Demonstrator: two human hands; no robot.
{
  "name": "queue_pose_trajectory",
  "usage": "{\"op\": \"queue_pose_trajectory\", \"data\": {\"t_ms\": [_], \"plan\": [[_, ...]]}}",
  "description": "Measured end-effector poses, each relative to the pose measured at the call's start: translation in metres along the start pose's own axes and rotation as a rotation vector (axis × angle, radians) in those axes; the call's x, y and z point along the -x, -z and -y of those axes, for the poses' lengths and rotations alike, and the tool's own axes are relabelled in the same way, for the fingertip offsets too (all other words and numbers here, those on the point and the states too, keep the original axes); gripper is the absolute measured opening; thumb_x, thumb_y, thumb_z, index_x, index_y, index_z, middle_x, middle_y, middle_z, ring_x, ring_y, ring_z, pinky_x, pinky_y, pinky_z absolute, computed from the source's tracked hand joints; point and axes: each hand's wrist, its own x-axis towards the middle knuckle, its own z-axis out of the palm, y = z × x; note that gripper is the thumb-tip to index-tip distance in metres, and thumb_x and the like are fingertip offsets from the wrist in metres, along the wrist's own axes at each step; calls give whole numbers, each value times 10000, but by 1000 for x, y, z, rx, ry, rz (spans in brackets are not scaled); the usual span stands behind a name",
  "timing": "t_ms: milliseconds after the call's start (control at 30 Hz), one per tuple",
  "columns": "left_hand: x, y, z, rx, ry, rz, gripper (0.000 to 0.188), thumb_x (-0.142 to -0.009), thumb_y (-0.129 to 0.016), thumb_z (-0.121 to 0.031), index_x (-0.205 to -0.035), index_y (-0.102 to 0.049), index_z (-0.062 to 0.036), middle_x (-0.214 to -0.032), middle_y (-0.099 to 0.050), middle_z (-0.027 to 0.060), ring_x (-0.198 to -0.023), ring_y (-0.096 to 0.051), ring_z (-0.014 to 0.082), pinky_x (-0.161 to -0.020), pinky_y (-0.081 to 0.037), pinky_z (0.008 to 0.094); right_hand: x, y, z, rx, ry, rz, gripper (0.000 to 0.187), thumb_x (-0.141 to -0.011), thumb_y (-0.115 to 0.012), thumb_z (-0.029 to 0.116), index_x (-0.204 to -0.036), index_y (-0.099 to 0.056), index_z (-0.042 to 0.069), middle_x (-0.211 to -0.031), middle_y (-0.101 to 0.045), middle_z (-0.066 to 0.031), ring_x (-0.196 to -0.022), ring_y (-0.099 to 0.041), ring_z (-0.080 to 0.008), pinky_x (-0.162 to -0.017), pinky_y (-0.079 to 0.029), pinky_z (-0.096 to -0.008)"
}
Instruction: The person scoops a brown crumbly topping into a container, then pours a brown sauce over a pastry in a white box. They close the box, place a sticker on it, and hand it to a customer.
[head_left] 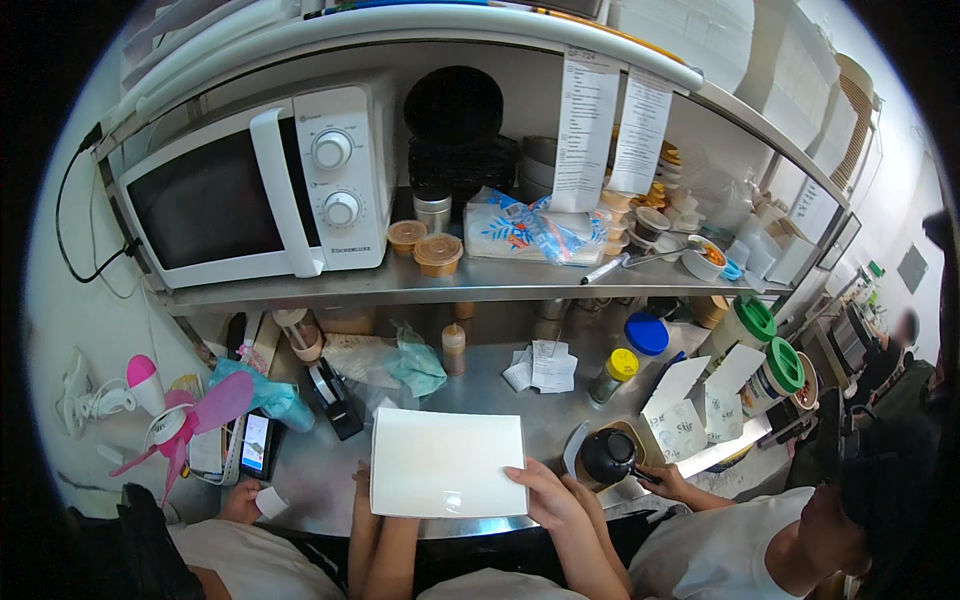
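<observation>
A closed white cardboard box, flat and rectangular, is in front of me above the steel counter. My right hand grips its right edge, thumb on top and fingers beneath. My left forearm runs under the box's near left part; the left hand shows only at the wrist, its fingers hidden below as it supports the box. Another forearm lies close beside my left one, and another beside my right; whose they are is unclear.
At the left a person's hand holds white paper. On the right a co-worker's hand grips a black-handled pan. Behind stand an open printed box, jars and a pink fan. A microwave sits on the overhead shelf.
</observation>
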Motion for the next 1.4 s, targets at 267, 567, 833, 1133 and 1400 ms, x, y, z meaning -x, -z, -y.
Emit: {"op": "queue_pose_trajectory", "data": {"t_ms": [267, 567, 833, 1133, 1400], "plan": [[8, -15, 9, 76, 66, 71, 546, -968, -617, -291, -1415, -450, -27, -1339, -553, 132, -1190, -563, 240, -1003, -489, 389, 0, -9, -8, -16, 28, 1, 565, -933, -668, 190, -1387, -419, -36, -1278, -602, -143, -1148, -625, -204, -969, -524, -353], [-8, -59, 41, 251, 250, 271, 536, -968, -617, -268, -1412, -448, -20, -1353, -543, 141, -1206, -552, 246, -1019, -481, 393, 3, -8, -8, 2, 35, 9, 579, -928, -673, 216, -1385, -421, -35, -1287, -596, -144, -1157, -616, -201, -967, -521, -343], [-3, -88, 47, 327, 373, 387, 527, -969, -616, -247, -1409, -446, -14, -1366, -534, 149, -1220, -543, 251, -1033, -474, 398, 6, 0, -11, 5, 77, -55, 565, -933, -666, 207, -1381, -420, -33, -1285, -586, -147, -1159, -606, -212, -958, -522, -354], [2, -55, 73, -920, -143, 36, 502, -980, -592, -244, -1400, -451, -9, -1387, -521, 153, -1245, -531, 265, -1050, -456, 420, -1, 8, -24, -33, 112, -111, 557, -931, -663, 191, -1371, -414, -43, -1265, -586, -157, -1137, -612, -237, -953, -530, -371], [21, 0, 50, 151, 108, 132, 466, -894, -546, -99, -1349, -499, -10, -1371, -539, 159, -1263, -512, 327, -1099, -380, 503, -25, 26, -36, 15, 83, -164, 523, -915, -678, 181, -1330, -449, -40, -1242, -602, -154, -1104, -626, -247, -936, -538, -390]]}}
